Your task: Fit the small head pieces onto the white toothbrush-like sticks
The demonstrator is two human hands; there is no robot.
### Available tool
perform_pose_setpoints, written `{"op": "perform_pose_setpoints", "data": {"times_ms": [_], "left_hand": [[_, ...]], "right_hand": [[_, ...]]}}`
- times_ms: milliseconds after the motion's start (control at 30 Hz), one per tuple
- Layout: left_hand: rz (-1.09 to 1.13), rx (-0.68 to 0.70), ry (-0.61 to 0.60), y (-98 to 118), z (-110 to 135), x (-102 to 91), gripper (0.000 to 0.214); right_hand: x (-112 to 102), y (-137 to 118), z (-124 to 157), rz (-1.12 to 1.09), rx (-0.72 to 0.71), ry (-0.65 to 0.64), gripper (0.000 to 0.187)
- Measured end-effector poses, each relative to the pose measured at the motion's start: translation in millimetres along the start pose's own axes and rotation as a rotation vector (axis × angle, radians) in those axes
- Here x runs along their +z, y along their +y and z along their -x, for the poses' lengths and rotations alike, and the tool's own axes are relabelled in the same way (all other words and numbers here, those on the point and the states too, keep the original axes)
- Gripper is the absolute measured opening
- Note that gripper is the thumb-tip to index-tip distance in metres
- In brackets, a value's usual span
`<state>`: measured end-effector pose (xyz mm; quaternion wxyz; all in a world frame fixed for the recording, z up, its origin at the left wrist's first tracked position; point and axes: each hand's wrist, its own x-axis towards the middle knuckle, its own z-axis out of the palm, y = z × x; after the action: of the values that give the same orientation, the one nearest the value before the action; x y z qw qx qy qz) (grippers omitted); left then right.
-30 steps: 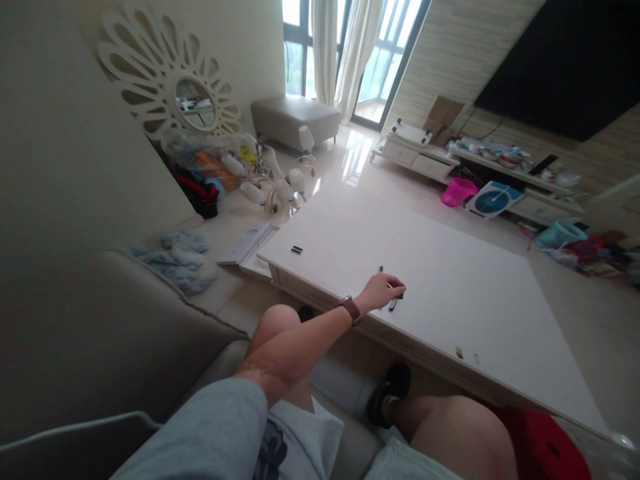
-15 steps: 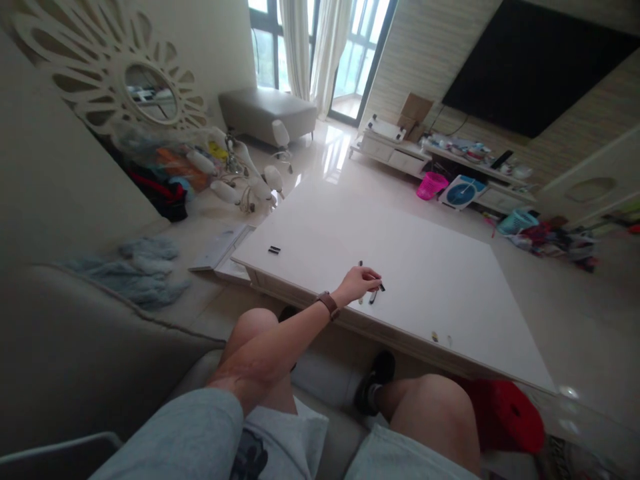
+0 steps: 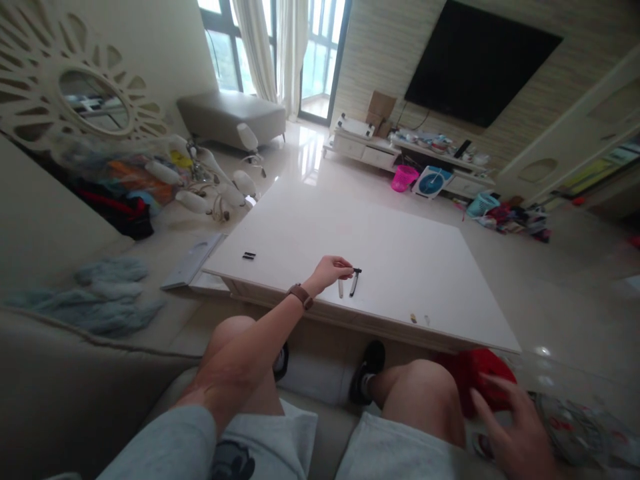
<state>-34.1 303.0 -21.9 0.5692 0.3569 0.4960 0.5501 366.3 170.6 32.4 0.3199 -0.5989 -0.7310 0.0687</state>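
Observation:
I sit on a sofa with both knees in view. My left hand [image 3: 330, 271], a brown watch on its wrist, reaches over the near edge of the white low table [image 3: 400, 240] and pinches a small black piece [image 3: 357, 271]. Just below it on the table lie a black pen [image 3: 353, 285] and a pale stick [image 3: 341, 288]. My right hand [image 3: 515, 437] hangs at the lower right with fingers spread, beside a red object [image 3: 475, 373] on the floor and holding nothing.
A small black clip [image 3: 249, 255] lies at the table's left end, two tiny items [image 3: 419, 319] near its front edge. A chandelier [image 3: 210, 180], blue cloth [image 3: 110, 293] and a flat panel [image 3: 190, 263] lie on the floor left. A pink basket [image 3: 404, 178] and fan [image 3: 433, 183] stand by the TV cabinet.
The view has swung right and the table appears farther left. My left hand has lifted the black piece off the pen area. My right hand has come into view at the lower right.

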Motion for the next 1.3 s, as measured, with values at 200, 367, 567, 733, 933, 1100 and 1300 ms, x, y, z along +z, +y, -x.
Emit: {"op": "perform_pose_setpoints", "data": {"times_ms": [200, 367, 567, 733, 933, 1100, 1300], "left_hand": [[-0.017, 0.043, -0.05, 16, 0, 2.2, 0.025], [-0.045, -0.074, -0.096, 10, -17, -2.8, 0.031], [-0.152, -0.198, -0.171, 2, -54, -0.7, 0.031], [-0.737, -0.205, -0.073, -32, -84, 10.1, 0.022], [-1.082, -0.151, 0.035, -80, -87, 35.0, 0.025], [-1.108, -0.168, 0.025, -93, -84, 47.1, 0.018], [-1.059, -0.118, -0.013, -81, -74, 61.6, 0.008]], "right_hand": [[159, -123, -135, -0.569, -0.1, -0.222, 0.031], [211, -131, -165, -0.627, -0.248, -0.328, 0.016], [218, -92, -186, -0.504, -0.211, -0.345, 0.014], [229, -78, -212, -0.679, 0.108, -0.27, 0.019], [228, -77, -210, -0.871, 0.218, -0.242, 0.026], [223, -71, -205, -0.854, 0.208, -0.201, 0.03], [224, -66, -203, -0.929, 0.276, -0.156, 0.033]]}}
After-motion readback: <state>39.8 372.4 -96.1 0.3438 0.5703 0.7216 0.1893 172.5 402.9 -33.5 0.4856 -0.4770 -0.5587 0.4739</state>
